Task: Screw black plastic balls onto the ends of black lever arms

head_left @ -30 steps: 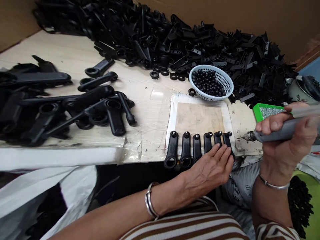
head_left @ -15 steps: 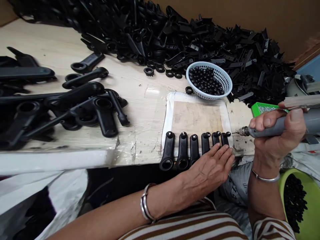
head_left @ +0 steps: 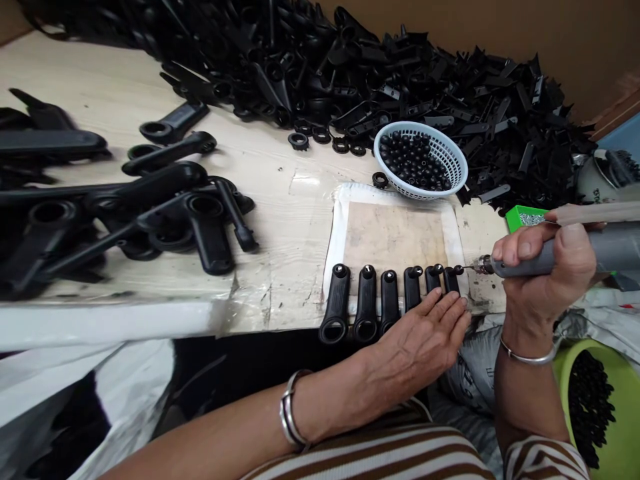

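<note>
Six black handles [head_left: 390,300] lie side by side in a row at the near edge of the table [head_left: 280,200], their ringed ends hanging just over the edge and their small knobbed ends pointing away. Each far end bears a round cap with a pale dot at its middle. They rest on the near strip of a worn tan pad [head_left: 397,237] with a white border.

The left hand [head_left: 425,340] lies flat on the right-hand handles, fingers straight and pressed together, covering their near halves; the three handles on the left are bare. The right hand [head_left: 545,280] is closed around a grey driver [head_left: 575,253], thumb on top, with the metal bit level and its tip touching the cap of the rightmost handle. Both wrists wear metal bangles.

Just beyond the pad stands a pale blue basket [head_left: 453,160] filled with black balls [head_left: 413,160], and a loose black ring [head_left: 380,180] lies beside it. A green tray [head_left: 517,217] of small silver screws sits behind the right hand, partly hidden by it. A large heap of black parts [head_left: 350,73] runs along the back of the table against a brown wall. More handles [head_left: 150,213], bigger in view, lie piled at the left. Lower right, a yellow-green tub [head_left: 617,413] holds black pieces.
</note>
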A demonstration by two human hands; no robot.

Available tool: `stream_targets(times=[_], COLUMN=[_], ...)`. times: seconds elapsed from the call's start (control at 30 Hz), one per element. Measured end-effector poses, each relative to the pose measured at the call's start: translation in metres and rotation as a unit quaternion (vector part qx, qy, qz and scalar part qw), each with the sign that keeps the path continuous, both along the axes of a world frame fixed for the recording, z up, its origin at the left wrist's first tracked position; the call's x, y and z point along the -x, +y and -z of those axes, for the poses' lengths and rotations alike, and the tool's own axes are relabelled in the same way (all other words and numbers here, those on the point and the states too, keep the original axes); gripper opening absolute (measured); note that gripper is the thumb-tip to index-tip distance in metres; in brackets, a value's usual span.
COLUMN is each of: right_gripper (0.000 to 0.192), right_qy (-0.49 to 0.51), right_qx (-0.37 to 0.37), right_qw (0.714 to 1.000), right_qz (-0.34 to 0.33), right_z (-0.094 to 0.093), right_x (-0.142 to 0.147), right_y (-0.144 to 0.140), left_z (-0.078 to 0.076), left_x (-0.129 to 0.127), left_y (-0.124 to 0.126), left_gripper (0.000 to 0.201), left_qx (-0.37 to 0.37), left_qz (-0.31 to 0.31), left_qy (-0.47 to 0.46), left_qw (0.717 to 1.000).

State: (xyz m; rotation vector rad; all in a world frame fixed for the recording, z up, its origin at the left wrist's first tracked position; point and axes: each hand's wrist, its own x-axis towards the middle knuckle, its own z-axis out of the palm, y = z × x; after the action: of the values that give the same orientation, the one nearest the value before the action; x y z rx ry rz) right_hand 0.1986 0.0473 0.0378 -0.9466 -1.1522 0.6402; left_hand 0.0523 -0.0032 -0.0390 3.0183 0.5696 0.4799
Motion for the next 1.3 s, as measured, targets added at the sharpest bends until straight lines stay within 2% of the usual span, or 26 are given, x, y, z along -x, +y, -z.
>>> stream_targets(times=[0.1,0.17,0.33,0.57,0.67,0.8,0.93,1.0,1.1,1.3], right_gripper=[0.015,0.012,0.020,0.040,0.038,0.030,0.037,0.032,0.012,0.009], right_qy=[0.028,0.043,0.068,-0.001,-0.009,-0.007,-0.016,-0.008,0.022,-0.002], right_qx=[0.000,-0.004,0.019,0.017,0.009,-0.012,-0.005,-0.003,0.006,-0.002], right_qw=[0.999,0.999,0.997,1.000,1.000,0.999,0.997,0.995,0.996,0.990], right_qz=[0.021,0.022,0.021,-0.002,0.002,-0.030,-0.077,-0.097,-0.090,-0.140], right_z=[0.000,0.000,-0.001,0.001,0.002,0.002,0.006,0.008,0.009,0.004], right_x=[0.001,0.002,0.003,0.006,0.009,0.012,0.010,0.006,0.000,-0.010], right_y=[0.000,0.000,0.001,0.004,0.003,0.004,0.008,0.012,0.016,0.011], left_z=[0.001,0.001,0.000,-0.001,-0.001,-0.003,-0.001,0.001,0.006,0.008], left_x=[0.000,0.000,0.000,0.002,0.003,0.004,0.003,0.001,-0.002,-0.006], left_y=[0.000,-0.001,0.000,0.001,0.001,0.002,0.002,0.002,0.002,0.003], left_gripper=[0.041,0.042,0.041,0.043,0.044,0.042,0.043,0.043,0.040,0.038], left_qx=[0.000,0.002,0.005,-0.008,-0.011,-0.012,-0.011,-0.007,-0.003,0.007], left_qz=[-0.005,-0.008,-0.006,-0.005,-0.001,-0.005,0.004,0.008,-0.003,-0.011], left_qy=[-0.006,-0.009,-0.001,-0.012,-0.019,-0.024,-0.030,-0.023,-0.022,-0.037], left_qw=[1.000,1.000,1.000,1.000,1.000,1.000,0.999,1.000,1.000,0.999])
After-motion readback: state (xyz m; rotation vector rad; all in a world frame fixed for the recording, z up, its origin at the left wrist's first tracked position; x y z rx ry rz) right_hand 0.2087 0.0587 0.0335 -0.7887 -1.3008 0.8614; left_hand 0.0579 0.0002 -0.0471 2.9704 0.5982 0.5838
